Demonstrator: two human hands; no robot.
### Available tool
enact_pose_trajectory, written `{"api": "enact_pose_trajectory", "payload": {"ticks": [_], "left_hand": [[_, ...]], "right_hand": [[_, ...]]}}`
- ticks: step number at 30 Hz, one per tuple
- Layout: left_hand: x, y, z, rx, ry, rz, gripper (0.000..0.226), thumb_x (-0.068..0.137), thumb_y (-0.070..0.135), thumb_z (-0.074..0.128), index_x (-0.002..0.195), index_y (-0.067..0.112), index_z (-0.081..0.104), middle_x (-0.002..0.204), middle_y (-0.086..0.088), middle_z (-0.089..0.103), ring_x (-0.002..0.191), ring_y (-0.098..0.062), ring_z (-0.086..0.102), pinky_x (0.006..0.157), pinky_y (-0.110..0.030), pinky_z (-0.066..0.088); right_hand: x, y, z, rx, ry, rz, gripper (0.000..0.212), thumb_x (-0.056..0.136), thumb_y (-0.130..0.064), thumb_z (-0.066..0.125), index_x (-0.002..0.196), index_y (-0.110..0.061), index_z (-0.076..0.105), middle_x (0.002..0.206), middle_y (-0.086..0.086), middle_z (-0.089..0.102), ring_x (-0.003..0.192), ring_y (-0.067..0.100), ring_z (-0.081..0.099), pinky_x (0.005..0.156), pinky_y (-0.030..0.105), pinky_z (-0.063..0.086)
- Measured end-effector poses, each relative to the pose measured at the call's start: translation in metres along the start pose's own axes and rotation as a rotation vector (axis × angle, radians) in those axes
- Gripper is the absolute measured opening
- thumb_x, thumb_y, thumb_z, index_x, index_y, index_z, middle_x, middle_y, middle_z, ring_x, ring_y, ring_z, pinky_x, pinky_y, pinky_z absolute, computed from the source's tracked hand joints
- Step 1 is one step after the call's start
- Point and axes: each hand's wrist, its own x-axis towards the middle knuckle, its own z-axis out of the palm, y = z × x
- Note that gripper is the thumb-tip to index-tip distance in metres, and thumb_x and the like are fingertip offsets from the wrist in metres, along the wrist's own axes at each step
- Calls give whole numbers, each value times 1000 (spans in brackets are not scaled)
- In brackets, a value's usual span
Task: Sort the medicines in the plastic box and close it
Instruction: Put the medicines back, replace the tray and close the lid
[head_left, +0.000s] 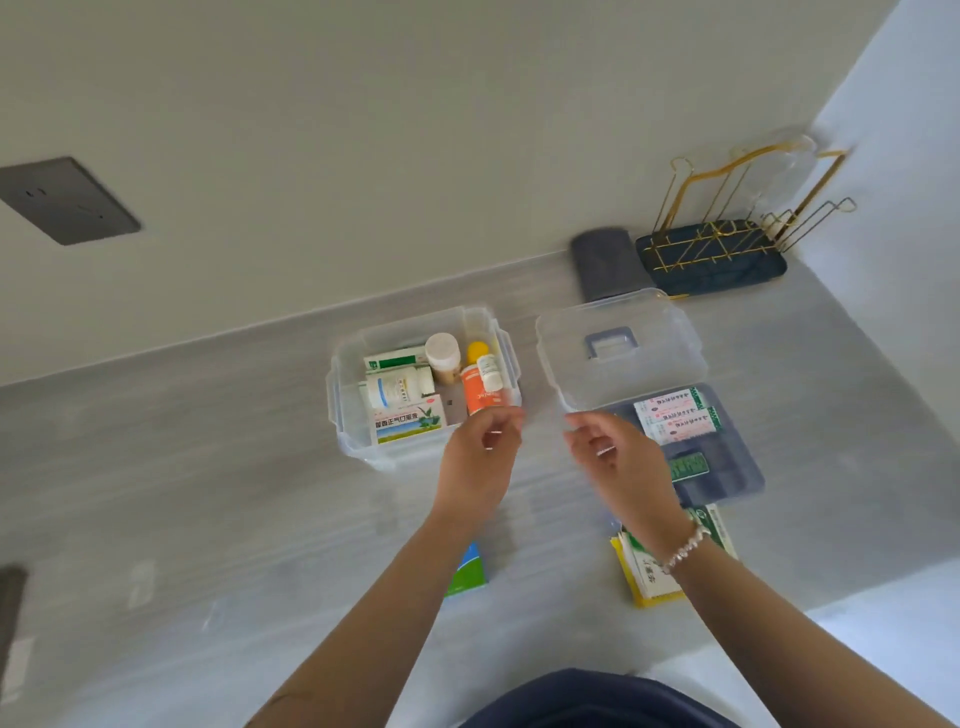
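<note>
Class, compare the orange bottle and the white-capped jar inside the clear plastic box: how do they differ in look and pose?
The orange bottle lies on its side; the white-capped jar stands upright. The orange bottle is bright orange with a yellow cap; the jar looks pale brown under a wide white cap. Both sit inside the clear plastic box.

On the grey counter (208, 467) I see the clear plastic box (345, 415) standing open, packed with bottles and cartons, among them an orange bottle (480, 397) at its right side. My left hand (480, 457) hovers at the box's near right corner, fingers loosely curled and holding nothing that I can make out. My right hand (618, 462) reaches toward the near edge of the clear lid (623, 353), which lies over a blue tray (727, 467) holding sachets.
</note>
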Motion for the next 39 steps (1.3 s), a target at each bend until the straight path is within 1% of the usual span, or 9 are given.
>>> {"api": "enact_pose_trajectory", "payload": {"ticks": [6, 9, 12, 18, 22, 25, 29, 35, 39], "left_hand": [[-33, -27, 74, 27, -174, -140, 18, 89, 16, 52, 89, 28, 66, 83, 7, 66, 84, -17, 65, 79, -32, 51], [-47, -41, 106, 42, -231, -192, 18, 91, 16, 50, 90, 27, 63, 85, 3, 64, 81, -17, 60, 69, -25, 47], [-60, -57, 130, 88, -209, -260, 16, 91, 18, 50, 98, 24, 63, 94, 2, 63, 77, -7, 56, 60, -15, 42], [-76, -74, 155, 109, -84, -360, 23, 90, 13, 50, 109, 25, 54, 119, -4, 54, 94, -17, 57, 58, -22, 48], [-80, -74, 162, 63, -43, -397, 39, 90, 13, 52, 126, 26, 41, 118, -4, 55, 98, -19, 59, 51, -21, 49], [-80, -73, 164, 32, -8, -444, 47, 89, 16, 56, 133, 21, 38, 117, -5, 58, 96, -19, 61, 51, -20, 46], [-80, -74, 160, 99, 11, -404, 37, 88, 15, 56, 125, 21, 54, 112, 0, 65, 89, -14, 63, 54, -17, 46], [-80, -65, 140, 15, 15, -288, 40, 89, 11, 53, 90, 49, 66, 72, 23, 69, 64, -3, 60, 52, -16, 44], [-75, -56, 118, -45, 79, -221, 36, 90, 15, 56, 118, 36, 60, 83, 17, 69, 77, -7, 63, 62, -15, 48]], "right_hand": [[-39, 72, -52, -242, -45, 191, 20, 88, -27, 57, 106, -19, 64, 90, -3, 66, 73, 7, 58, 57, 8, 40], [-55, 100, -70, -279, -36, 240, 21, 86, -24, 60, 105, -19, 66, 95, -1, 67, 75, 7, 57, 62, 16, 41], [-66, 120, -82, -312, -54, 268, 24, 84, -23, 62, 108, -19, 65, 102, 1, 65, 78, 8, 56, 64, 11, 39], [-73, 145, -98, -390, -86, 360, 40, 84, -26, 63, 122, -15, 56, 117, 6, 58, 98, 19, 60, 76, 23, 48], [-70, 152, -99, -351, -177, 431, 39, 84, -26, 62, 121, -15, 58, 110, 7, 63, 93, 18, 62, 74, 21, 45], [-68, 151, -96, -272, -191, 453, 22, 82, -24, 62, 103, -19, 67, 89, 2, 69, 79, 14, 63, 62, 14, 42], [-67, 147, -91, -169, -162, 470, 3, 79, -26, 64, 79, -24, 67, 57, -11, 56, 57, 6, 53, 47, 10, 38], [-61, 127, -89, -38, -123, 466, 9, 79, -30, 66, 88, -27, 67, 72, -17, 65, 66, -3, 59, 52, 9, 37], [-50, 100, -81, 81, -98, 434, 24, 79, -29, 69, 100, -19, 66, 89, -6, 70, 83, 8, 65, 68, 19, 49]]}}
